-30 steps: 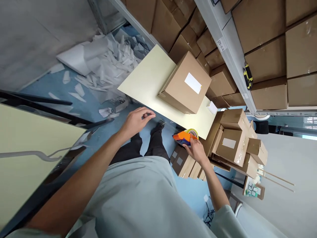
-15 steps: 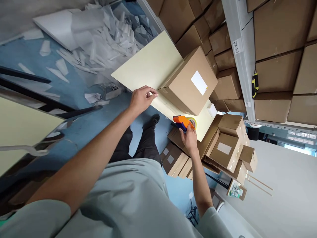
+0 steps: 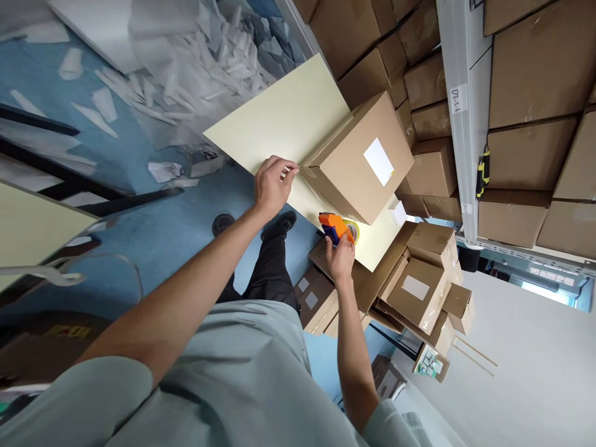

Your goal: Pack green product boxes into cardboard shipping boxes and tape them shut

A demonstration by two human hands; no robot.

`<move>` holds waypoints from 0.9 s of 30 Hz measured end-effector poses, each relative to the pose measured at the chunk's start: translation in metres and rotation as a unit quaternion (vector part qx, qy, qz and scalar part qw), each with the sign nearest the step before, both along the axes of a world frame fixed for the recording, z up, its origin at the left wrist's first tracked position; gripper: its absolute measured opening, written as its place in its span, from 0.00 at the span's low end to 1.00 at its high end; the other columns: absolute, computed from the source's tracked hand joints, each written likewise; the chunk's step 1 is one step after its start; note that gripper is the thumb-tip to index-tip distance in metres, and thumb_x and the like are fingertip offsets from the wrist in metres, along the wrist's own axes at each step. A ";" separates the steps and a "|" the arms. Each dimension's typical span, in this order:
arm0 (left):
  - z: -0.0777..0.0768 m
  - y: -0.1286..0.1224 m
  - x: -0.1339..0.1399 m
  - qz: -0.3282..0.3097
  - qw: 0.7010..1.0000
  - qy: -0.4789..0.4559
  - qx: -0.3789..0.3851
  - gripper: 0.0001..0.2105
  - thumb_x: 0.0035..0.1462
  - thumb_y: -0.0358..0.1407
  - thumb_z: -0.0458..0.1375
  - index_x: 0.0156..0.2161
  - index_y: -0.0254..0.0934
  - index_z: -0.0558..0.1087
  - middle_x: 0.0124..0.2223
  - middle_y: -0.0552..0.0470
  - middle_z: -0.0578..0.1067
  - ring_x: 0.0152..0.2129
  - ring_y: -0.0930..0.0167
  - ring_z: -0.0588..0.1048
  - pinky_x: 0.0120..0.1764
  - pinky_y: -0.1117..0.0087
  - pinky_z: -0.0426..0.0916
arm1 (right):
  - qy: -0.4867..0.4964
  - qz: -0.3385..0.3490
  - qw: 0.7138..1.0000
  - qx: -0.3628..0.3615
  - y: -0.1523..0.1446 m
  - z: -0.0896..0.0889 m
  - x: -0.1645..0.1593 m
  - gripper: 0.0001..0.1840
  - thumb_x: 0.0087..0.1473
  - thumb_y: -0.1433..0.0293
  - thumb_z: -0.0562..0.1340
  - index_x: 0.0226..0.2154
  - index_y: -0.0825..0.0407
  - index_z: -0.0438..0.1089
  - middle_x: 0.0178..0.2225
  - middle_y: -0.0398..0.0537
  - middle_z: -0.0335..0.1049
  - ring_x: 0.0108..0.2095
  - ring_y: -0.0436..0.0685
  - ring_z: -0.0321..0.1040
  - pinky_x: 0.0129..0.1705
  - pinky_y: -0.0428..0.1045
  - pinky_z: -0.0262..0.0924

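over the near edge of the pale desk [image 3: 274,112] — both hands, apart, one toward each end of a box's near side. left hand [image 3: 272,186]: narrow, fingers curled, thumb drawn close to the fingertips; whether something thin is pinched there, cannot tell. right hand [image 3: 342,259]: closed round an orange and dark-blue tape dispenser [image 3: 334,225], hard and glossy, apparently plastic, with a yellow-rimmed tape roll [image 3: 356,232] at its side.

cardboard box [image 3: 361,171] sits on the desk just beyond both hands, turned at a slant. its longer top edge seems to run away from the person, across the desk. left hand is the nearer — fingertips right by the box's near-left corner, contact not clear. dispenser just beside the near side, toward its right end.

box: matt brown board, crisp edges, white rectangular label [image 3: 379,161] on the upper face. desk top smooth, cream, flat. small white box [image 3: 398,213] past the right end of the big one.

farther out: brown cartons [image 3: 414,292] heaped to the right; grey metal rack [image 3: 459,130] beyond; crumpled white paper [image 3: 186,68] on blue floor [image 3: 186,261], left.
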State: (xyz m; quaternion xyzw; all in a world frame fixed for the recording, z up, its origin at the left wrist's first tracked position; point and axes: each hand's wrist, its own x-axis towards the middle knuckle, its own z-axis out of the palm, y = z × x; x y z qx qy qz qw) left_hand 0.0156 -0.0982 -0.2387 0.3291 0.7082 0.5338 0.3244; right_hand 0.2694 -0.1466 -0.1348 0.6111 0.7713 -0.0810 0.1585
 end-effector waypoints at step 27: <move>0.028 0.012 0.091 0.148 0.982 -0.106 -0.043 0.30 0.79 0.50 0.46 0.78 0.41 0.54 0.77 0.32 0.63 0.75 0.58 0.65 0.74 0.52 0.63 | -0.020 -0.060 0.998 0.029 0.006 -0.029 -0.015 0.19 0.77 0.60 0.57 0.52 0.60 0.71 0.43 0.71 0.82 0.48 0.73 0.81 0.61 0.65 0.69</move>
